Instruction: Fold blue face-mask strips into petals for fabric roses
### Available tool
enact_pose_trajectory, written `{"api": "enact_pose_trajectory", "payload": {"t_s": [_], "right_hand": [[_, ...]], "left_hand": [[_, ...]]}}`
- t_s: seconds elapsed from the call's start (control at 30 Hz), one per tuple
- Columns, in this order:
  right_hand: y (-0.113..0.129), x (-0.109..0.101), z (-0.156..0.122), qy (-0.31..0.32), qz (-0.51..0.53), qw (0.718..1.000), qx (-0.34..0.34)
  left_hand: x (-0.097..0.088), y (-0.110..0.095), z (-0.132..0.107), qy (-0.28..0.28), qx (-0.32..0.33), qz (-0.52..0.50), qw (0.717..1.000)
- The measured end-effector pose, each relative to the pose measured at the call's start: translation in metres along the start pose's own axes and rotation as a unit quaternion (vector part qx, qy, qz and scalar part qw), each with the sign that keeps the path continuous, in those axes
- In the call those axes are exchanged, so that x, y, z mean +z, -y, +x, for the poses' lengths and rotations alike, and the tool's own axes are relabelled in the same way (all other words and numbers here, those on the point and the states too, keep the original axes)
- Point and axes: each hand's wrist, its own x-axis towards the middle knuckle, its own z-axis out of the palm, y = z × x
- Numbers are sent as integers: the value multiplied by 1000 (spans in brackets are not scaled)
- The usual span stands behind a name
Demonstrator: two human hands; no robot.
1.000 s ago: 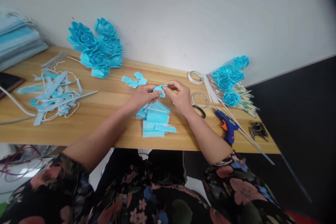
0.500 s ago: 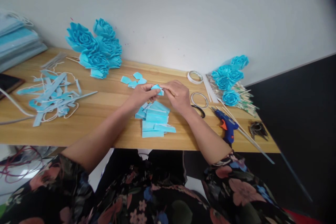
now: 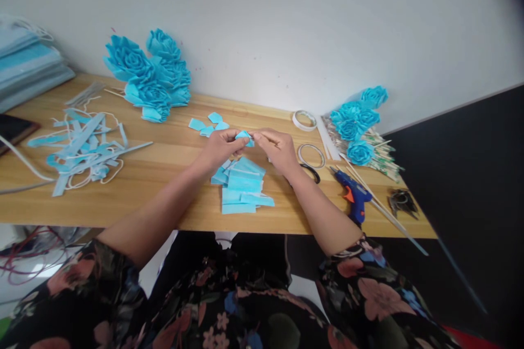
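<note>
Between my two hands is a small light-blue fabric petal point(image 3: 244, 137), held above the middle of the table. My left hand point(image 3: 223, 148) pinches its left side between thumb and fingers. My right hand point(image 3: 276, 147) has its thumb and fingers closed at the petal's right edge. Just beyond my left hand lie several cut blue petals point(image 3: 198, 124). Below the hands, toward the table's front edge, is a loose stack of cut blue fabric pieces point(image 3: 244, 181), some overlapping. A black-handled tool, perhaps scissors point(image 3: 310, 173), lies partly hidden by my right wrist.
Blue fabric flowers point(image 3: 147, 73) stand at the back left, with more flowers point(image 3: 360, 151) at the right. A heap of strips and ear loops point(image 3: 88, 147) lies left. Tape rolls point(image 3: 304, 120) and a blue glue gun point(image 3: 355, 193) are right. Masks point(image 3: 28, 62) are stacked far left.
My right hand has shifted slightly at the petal's right edge, and less of the petal's pale lower part shows. My left hand stays nearly in place.
</note>
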Motion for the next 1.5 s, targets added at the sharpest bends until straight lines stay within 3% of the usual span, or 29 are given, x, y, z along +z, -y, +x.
{"api": "enact_pose_trajectory", "payload": {"t_s": [0.17, 0.4, 1.0, 1.33, 1.5], "right_hand": [[-2, 5, 1, -14, 79, 994, 79], [-7, 7, 3, 8, 138, 983, 118], [-6, 8, 3, -3, 96, 992, 82], [-4, 7, 2, 2, 154, 983, 98], [-3, 9, 2, 23, 134, 987, 88]], "left_hand": [[1, 0, 0, 3, 14, 22, 1000], [0, -3, -1, -10, 41, 51, 998], [1, -2, -1, -11, 61, 75, 995], [2, 0, 3, -35, 16, -21, 999], [1, 1, 3, -50, 21, -49, 997]]}}
